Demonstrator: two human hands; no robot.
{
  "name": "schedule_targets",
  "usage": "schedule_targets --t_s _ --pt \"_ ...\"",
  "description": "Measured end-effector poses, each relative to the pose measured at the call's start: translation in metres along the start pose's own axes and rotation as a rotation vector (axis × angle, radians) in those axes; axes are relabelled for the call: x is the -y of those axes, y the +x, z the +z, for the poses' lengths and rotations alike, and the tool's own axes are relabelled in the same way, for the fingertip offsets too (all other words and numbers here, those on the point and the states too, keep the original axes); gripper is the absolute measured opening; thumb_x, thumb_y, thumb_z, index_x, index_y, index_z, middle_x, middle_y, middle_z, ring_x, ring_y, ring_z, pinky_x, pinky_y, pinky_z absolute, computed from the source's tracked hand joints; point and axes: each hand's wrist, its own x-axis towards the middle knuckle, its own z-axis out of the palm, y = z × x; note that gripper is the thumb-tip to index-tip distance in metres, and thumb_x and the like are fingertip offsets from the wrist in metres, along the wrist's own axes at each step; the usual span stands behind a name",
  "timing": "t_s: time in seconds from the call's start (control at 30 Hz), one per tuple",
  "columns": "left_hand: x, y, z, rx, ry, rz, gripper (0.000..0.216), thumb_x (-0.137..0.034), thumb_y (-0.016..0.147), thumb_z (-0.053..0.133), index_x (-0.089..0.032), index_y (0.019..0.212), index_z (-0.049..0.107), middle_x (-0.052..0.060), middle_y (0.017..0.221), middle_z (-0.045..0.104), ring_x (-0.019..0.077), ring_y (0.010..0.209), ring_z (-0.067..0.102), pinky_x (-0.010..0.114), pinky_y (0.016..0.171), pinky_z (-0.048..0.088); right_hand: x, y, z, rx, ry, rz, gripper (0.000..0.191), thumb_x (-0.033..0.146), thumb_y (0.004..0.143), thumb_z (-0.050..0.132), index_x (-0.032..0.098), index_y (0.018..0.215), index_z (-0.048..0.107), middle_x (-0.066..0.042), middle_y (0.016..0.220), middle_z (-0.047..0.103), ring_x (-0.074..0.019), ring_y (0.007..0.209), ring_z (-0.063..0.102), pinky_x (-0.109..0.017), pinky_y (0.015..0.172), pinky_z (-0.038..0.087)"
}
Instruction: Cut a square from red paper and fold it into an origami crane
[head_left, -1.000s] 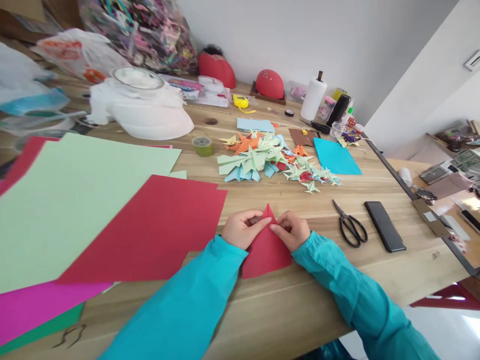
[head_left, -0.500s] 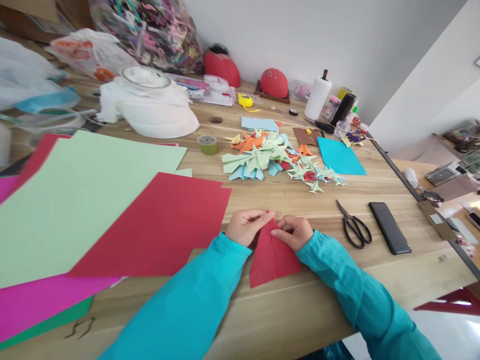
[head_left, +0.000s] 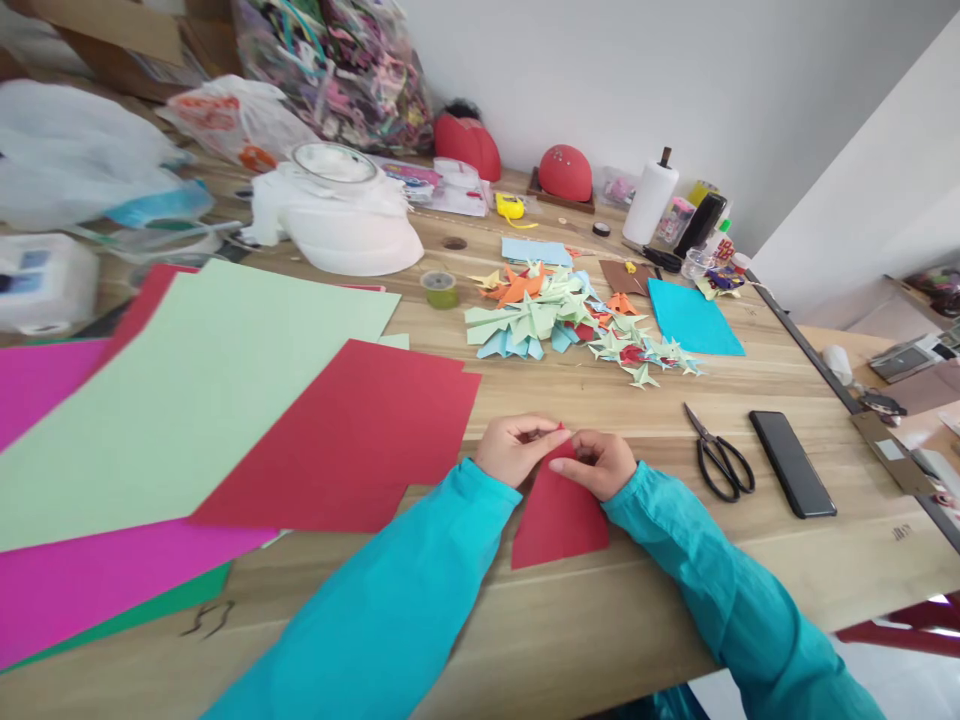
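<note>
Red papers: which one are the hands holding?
The small folded red piece, held by the left hand and right hand. The bigger red sheets lie flat to its left, held by neither hand.

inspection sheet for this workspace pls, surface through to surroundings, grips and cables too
Surface: wooden table, dark marks near its front edge.
Work items: folded red paper; paper sheets at left; folded pieces heaped behind; scissors at right.
Clutter: phone right of the scissors; plastic bags far left; yellow tape measure at the back.
Grips: left grip and right grip pinch the folded red paper.
Cables: none identifiable for certain.
Surroundings: pale wall behind; another laden surface beyond the table's right edge.
</note>
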Motion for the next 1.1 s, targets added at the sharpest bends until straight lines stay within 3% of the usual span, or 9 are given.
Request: schedule_targets --t_s 0.1,0.33,0.53,0.77,0.93,1.1 --pt "0.001 -0.001 0.003 0.019 -0.037 0.024 0.020 -0.036 0.058 0.072 -0.017 0.055 0.066 0.003 0.062 0.066 0.0147 0.060 0.057 0.026 0.056 0.046 0.002 -0.001 0.001 -0.019 -0.114 -0.027 0.041 0.053 0.068 0.065 0.018 0.052 0.050 0.007 0.046 0.039 -0.0058 0.046 0.031 -0.020 0.044 0.024" --pt "-0.005 -0.002 0.004 0.101 -0.038 0.015 0.024 -0.036 0.064 0.067 -0.016 0.053 0.063 -0.001 0.055 0.056 0.0115 0.056 0.048 0.025 0.055 0.040 -0.003 -0.002 0.001 0.061 -0.058 -0.025 0.043 0.056 0.069 0.063 0.017 0.053 0.052 0.006 0.046 0.042 -0.0066 0.046 0.033 -0.020 0.044 0.024" --pt "-0.005 -0.005 0.008 -0.029 0.049 0.029 0.042 -0.043 0.072 0.059 -0.017 0.041 0.047 -0.004 0.044 0.039 0.0092 0.049 0.038 0.024 0.050 0.032 -0.001 -0.003 0.000 0.076 -0.102 -0.031 0.042 0.055 0.069 0.065 0.017 0.054 0.055 0.006 0.046 0.045 -0.0060 0.045 0.036 -0.019 0.044 0.024" --pt "-0.005 -0.003 0.010 -0.030 -0.119 -0.179 0.049 -0.062 0.070 0.054 -0.016 0.054 0.058 -0.002 0.048 0.051 0.0101 0.043 0.044 0.023 0.043 0.034 -0.008 -0.001 0.001 0.085 -0.044 -0.020 0.043 0.056 0.069 0.064 0.016 0.057 0.057 0.005 0.047 0.047 -0.0062 0.045 0.037 -0.019 0.043 0.025" --pt "-0.005 -0.002 0.008 0.064 -0.050 -0.037 0.035 -0.048 0.063 0.068 -0.015 0.055 0.062 -0.002 0.052 0.055 0.0107 0.053 0.046 0.023 0.053 0.038 -0.008 0.000 0.000 0.093 -0.010 -0.009 0.044 0.057 0.067 0.065 0.016 0.055 0.053 0.006 0.046 0.044 -0.0060 0.045 0.035 -0.020 0.043 0.024" --pt "-0.003 -0.001 0.007 0.019 -0.056 -0.039 0.036 -0.048 0.066 0.067 -0.015 0.052 0.062 -0.002 0.049 0.052 0.0103 0.053 0.045 0.023 0.052 0.038 -0.005 0.002 0.001 0.081 0.074 -0.005 0.045 0.057 0.065 0.066 0.017 0.053 0.049 0.007 0.045 0.040 -0.0054 0.044 0.031 -0.021 0.042 0.022"
